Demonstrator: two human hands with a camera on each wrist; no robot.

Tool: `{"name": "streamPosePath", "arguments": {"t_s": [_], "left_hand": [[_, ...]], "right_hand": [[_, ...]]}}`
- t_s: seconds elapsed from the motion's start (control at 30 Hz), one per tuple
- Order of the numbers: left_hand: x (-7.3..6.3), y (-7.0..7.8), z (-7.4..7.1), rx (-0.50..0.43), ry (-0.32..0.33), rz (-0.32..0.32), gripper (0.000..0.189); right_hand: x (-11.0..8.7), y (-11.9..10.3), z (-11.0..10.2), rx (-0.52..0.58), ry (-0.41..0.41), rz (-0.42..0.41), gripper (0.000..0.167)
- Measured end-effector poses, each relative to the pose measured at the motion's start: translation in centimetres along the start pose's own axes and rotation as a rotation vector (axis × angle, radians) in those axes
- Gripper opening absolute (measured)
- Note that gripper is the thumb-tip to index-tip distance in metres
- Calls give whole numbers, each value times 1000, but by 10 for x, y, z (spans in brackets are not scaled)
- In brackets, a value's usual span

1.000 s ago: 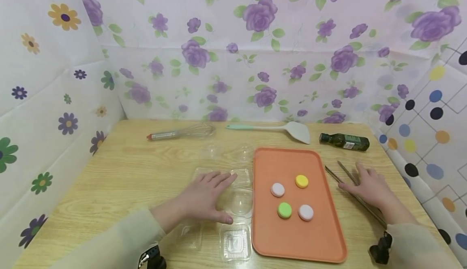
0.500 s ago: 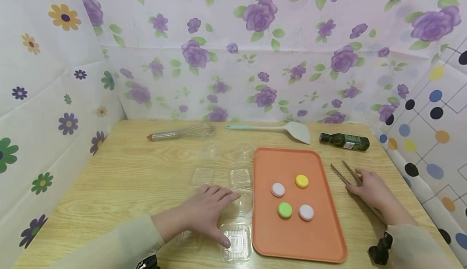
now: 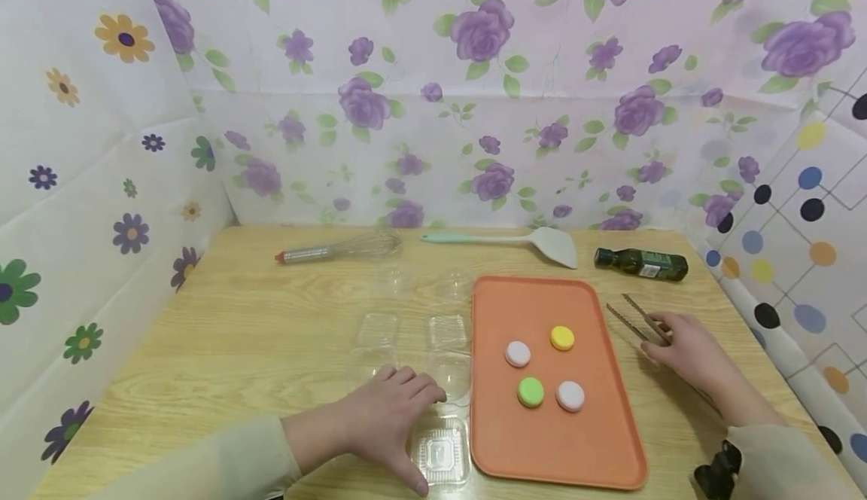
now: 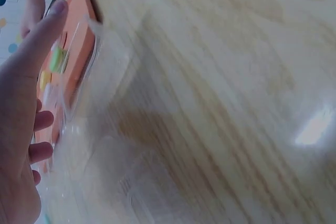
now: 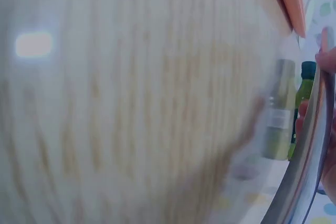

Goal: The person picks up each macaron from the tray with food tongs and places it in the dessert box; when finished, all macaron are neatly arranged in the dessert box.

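Observation:
My right hand (image 3: 691, 353) grips metal tongs (image 3: 627, 321) to the right of the orange tray (image 3: 555, 451); their two arms stand apart with nothing between the tips. The tongs (image 5: 310, 153) also cross the right edge of the right wrist view. On the tray lie a yellow macaron (image 3: 562, 338), a green macaron (image 3: 530, 392) and two pale pink macarons (image 3: 518, 354). My left hand (image 3: 389, 421), thumb and fingers spread, is at the left side of a clear plastic box (image 3: 445, 455) near the front and overlaps part of it.
Several more clear plastic containers (image 3: 447, 330) stand in two columns left of the tray. Along the back lie a whisk (image 3: 339, 248), a pale spatula (image 3: 555, 245) and a dark green bottle (image 3: 646, 264). Patterned cloth (image 3: 433, 146) hangs behind and at both sides.
My left hand has moved toward the front, from the middle containers to the front box. My right hand has closed its fingers round the tongs, whose tips have shifted slightly.

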State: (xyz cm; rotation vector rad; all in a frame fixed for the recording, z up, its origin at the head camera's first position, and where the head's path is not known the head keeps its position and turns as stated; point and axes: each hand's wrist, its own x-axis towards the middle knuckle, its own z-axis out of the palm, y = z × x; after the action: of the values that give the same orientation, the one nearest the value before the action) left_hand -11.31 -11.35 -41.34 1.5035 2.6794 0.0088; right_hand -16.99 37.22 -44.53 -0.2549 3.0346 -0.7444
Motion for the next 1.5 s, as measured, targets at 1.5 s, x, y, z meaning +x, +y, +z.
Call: {"name": "streamPosePath", "arguments": {"t_s": [1.5], "left_hand": [[-3, -1, 4, -14, 21, 33, 82]], "right_hand": [[-29, -60, 9, 111, -455, -369, 39]]}}
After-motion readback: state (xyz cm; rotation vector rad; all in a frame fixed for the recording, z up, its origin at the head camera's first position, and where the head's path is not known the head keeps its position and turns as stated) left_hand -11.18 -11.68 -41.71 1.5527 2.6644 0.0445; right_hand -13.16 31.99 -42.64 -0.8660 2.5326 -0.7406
